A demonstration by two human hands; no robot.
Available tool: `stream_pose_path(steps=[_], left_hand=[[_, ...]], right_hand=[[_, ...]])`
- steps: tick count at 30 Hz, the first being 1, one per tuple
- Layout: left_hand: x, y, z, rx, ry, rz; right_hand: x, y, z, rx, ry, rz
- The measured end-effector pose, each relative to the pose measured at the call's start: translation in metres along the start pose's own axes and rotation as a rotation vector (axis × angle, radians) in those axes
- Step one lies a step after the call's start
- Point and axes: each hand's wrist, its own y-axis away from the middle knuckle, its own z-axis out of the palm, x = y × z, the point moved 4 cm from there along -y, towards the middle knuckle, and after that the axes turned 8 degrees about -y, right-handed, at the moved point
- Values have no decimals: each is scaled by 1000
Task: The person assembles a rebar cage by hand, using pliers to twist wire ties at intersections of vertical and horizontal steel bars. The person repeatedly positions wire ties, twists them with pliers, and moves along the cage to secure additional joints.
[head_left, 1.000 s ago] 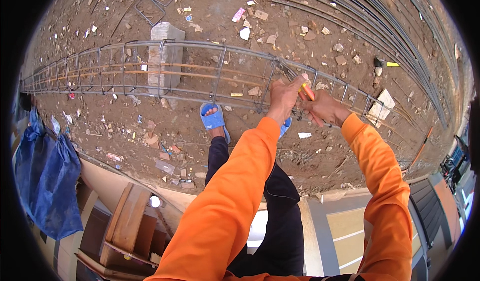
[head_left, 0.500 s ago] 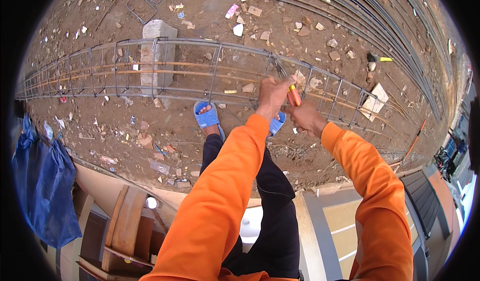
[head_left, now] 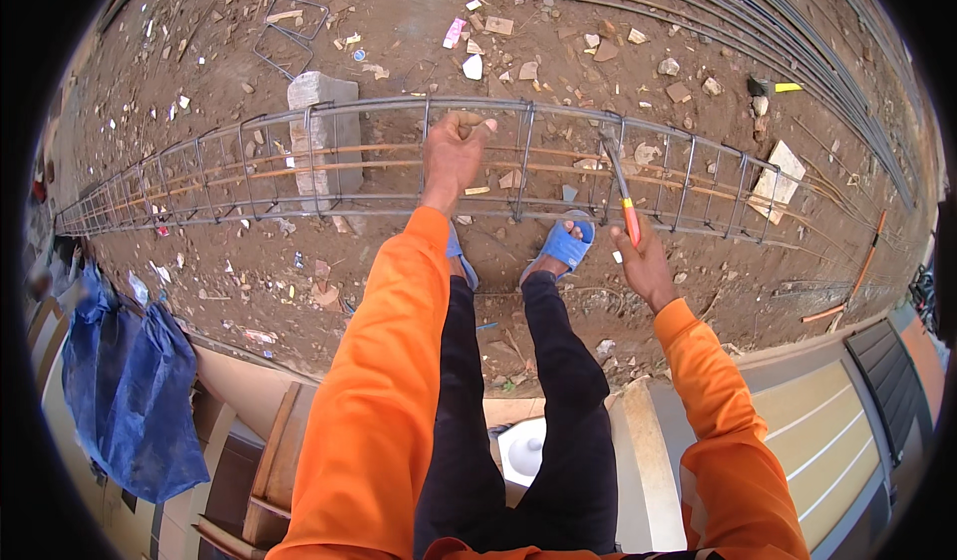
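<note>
A long rebar cage (head_left: 522,161) with square stirrups stretches across the view in front of my feet. My left hand (head_left: 455,161) is at its far top bar, beside a stirrup, with fingers curled and thumb and forefinger drawn together. Whatever lies between those fingertips is too small to make out. Lower and to the right, my right hand (head_left: 646,267) grips end-cutting pincers (head_left: 620,183) by their red and yellow handles. The pincers' metal head points away from me, over the cage near another stirrup.
A concrete block (head_left: 339,92) stands under the cage's left part. Loose rebars (head_left: 688,12) lie at the far right, and bent stirrups (head_left: 289,37) at the far left. Rubble and a pale slab (head_left: 778,181) litter the dirt. Blue sheeting (head_left: 135,401) hangs at near left.
My hands have separated: the left has moved leftward along the cage, and the right has drawn back toward me with the pincers. My feet have shifted and the view has moved.
</note>
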Motion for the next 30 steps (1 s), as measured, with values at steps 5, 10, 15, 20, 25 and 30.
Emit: stream_pose_path(steps=[5,10,15,20,25,30], left_hand=[[4,-19,6,-20,30,-302],[43,4,7,223,142,-119],[104,52,79,191,-779,712],[95,48,88,199,-800,697],[100,79,16,338,127,183],[83,174,26,38,572,-102]], right_hand=[[29,-25,-29,489,244,-237],[56,-46,-39,550,372,-212],[65,-46,-42,485,468,-214],[61,-43,-50,372,341,-232],[24,-5,-48,467,165,-339],[-82,61,46,-302,-939,-45]])
